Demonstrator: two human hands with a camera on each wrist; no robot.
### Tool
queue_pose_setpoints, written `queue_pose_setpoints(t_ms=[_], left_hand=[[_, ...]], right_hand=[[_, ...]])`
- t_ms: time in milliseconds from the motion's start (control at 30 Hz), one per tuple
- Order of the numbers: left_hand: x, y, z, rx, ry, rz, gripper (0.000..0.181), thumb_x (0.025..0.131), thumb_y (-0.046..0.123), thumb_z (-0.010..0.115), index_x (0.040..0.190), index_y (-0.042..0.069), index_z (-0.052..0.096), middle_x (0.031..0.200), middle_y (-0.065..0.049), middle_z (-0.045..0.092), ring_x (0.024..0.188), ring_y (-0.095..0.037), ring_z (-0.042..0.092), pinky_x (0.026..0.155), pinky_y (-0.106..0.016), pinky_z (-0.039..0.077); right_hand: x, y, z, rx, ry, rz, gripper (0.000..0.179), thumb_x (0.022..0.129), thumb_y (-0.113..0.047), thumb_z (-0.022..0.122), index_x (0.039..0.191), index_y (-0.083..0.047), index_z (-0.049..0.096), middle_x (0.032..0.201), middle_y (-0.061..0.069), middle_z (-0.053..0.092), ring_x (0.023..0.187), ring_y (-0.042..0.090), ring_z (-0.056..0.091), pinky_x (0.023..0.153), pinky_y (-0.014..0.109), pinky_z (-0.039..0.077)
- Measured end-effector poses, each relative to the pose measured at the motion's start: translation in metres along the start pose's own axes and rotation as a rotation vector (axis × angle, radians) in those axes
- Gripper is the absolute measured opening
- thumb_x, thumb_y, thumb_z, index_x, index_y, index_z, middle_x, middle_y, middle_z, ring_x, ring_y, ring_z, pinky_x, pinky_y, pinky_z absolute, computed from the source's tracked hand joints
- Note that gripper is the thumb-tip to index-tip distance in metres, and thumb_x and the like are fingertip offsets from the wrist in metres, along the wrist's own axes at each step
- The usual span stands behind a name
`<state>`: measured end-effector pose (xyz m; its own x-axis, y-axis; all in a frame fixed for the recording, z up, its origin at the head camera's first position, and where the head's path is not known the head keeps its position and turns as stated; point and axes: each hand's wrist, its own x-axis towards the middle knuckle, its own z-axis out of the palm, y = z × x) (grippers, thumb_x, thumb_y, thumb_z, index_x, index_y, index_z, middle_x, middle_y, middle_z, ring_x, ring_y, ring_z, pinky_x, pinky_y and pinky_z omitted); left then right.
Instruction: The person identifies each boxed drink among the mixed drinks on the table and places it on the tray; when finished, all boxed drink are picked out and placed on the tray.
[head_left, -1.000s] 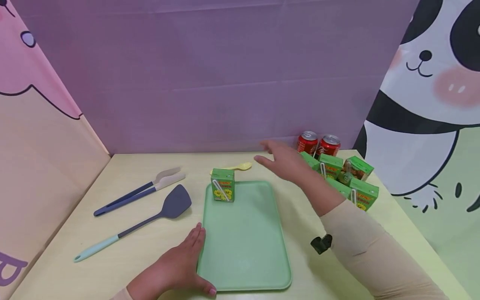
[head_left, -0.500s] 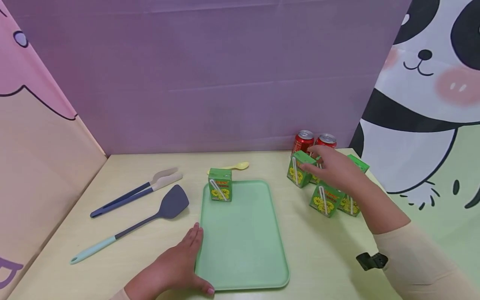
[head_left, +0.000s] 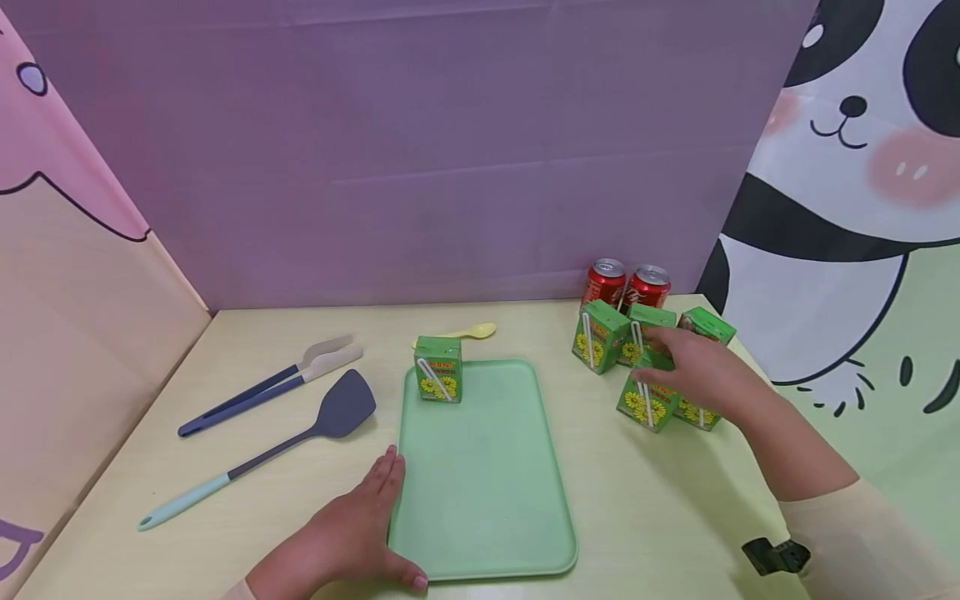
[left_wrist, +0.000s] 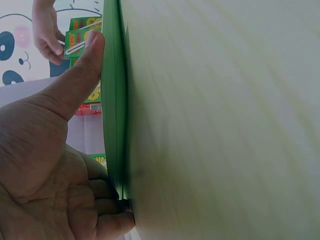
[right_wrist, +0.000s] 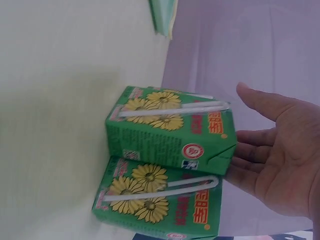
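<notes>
A light green tray lies on the table, with one green drink carton standing at its far left corner. My left hand rests along the tray's left edge, fingers straight and thumb at the near corner. On the right, my right hand is over a cluster of drink cartons printed with yellow flowers, each with a white straw. It is nearest to the front carton. In the right wrist view the thumb stands apart from that carton's top, while the fingers reach behind it.
Two red cans stand behind the carton cluster at the back right. Left of the tray lie navy-handled tongs and a dark spatula with a pale blue handle. A yellow spoon lies behind the tray. A purple backdrop closes the far side.
My right hand has moved right from behind the tray to the carton cluster, then slightly nearer and down to the front carton. My left hand has stayed at the tray's edge.
</notes>
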<state>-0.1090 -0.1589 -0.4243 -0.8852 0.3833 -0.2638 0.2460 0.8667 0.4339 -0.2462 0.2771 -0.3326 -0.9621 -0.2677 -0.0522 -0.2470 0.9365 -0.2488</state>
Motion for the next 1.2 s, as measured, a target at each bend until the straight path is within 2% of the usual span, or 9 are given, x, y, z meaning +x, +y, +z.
queue_pose_setpoints(t_ms=[200, 400, 700, 1067, 1200], left_hand=[[0.000, 0.000, 0.000, 0.005, -0.001, -0.001, 0.143, 0.053, 0.076, 0.079, 0.156, -0.001, 0.015, 0.165, -0.017, 0.008, 0.151, -0.032, 0.016, 0.109, -0.053, 0.038], [0.002, -0.002, 0.001, 0.018, -0.018, -0.007, 0.143, 0.054, 0.078, 0.078, 0.156, 0.000, 0.015, 0.165, -0.017, 0.007, 0.151, -0.032, 0.016, 0.109, -0.054, 0.038], [0.001, 0.000, -0.001, 0.017, -0.013, -0.017, 0.143, 0.053, 0.077, 0.079, 0.156, 0.000, 0.015, 0.165, -0.016, 0.008, 0.150, -0.032, 0.018, 0.107, -0.054, 0.040], [0.001, 0.001, -0.001, 0.017, -0.001, -0.011, 0.143, 0.053, 0.077, 0.079, 0.156, 0.000, 0.015, 0.165, -0.016, 0.008, 0.150, -0.032, 0.018, 0.108, -0.053, 0.040], [0.001, 0.000, -0.001, 0.013, 0.001, -0.009, 0.144, 0.053, 0.077, 0.079, 0.156, 0.000, 0.015, 0.165, -0.017, 0.007, 0.150, -0.033, 0.018, 0.108, -0.054, 0.039]], right_hand=[[-0.002, -0.002, 0.002, -0.043, -0.024, 0.001, 0.070, 0.088, -0.037, 0.072, 0.138, 0.005, 0.049, 0.130, 0.028, 0.059, 0.118, 0.044, 0.055, 0.097, 0.062, 0.043], [-0.003, -0.003, 0.003, -0.071, 0.008, -0.024, 0.055, 0.087, -0.026, 0.075, 0.129, 0.004, 0.058, 0.121, 0.023, 0.065, 0.111, 0.040, 0.061, 0.093, 0.059, 0.048], [0.003, -0.006, 0.003, -0.101, 0.012, -0.058, 0.055, 0.087, -0.030, 0.075, 0.129, 0.002, 0.060, 0.124, 0.022, 0.064, 0.115, 0.042, 0.058, 0.093, 0.060, 0.047], [0.016, -0.045, -0.004, -0.107, 0.043, -0.142, 0.051, 0.089, -0.024, 0.073, 0.134, -0.005, 0.059, 0.130, 0.020, 0.060, 0.123, 0.040, 0.054, 0.098, 0.057, 0.046], [0.025, -0.062, -0.004, -0.104, 0.054, -0.200, 0.052, 0.089, -0.020, 0.073, 0.136, -0.004, 0.057, 0.134, 0.020, 0.058, 0.126, 0.040, 0.051, 0.101, 0.056, 0.045]])
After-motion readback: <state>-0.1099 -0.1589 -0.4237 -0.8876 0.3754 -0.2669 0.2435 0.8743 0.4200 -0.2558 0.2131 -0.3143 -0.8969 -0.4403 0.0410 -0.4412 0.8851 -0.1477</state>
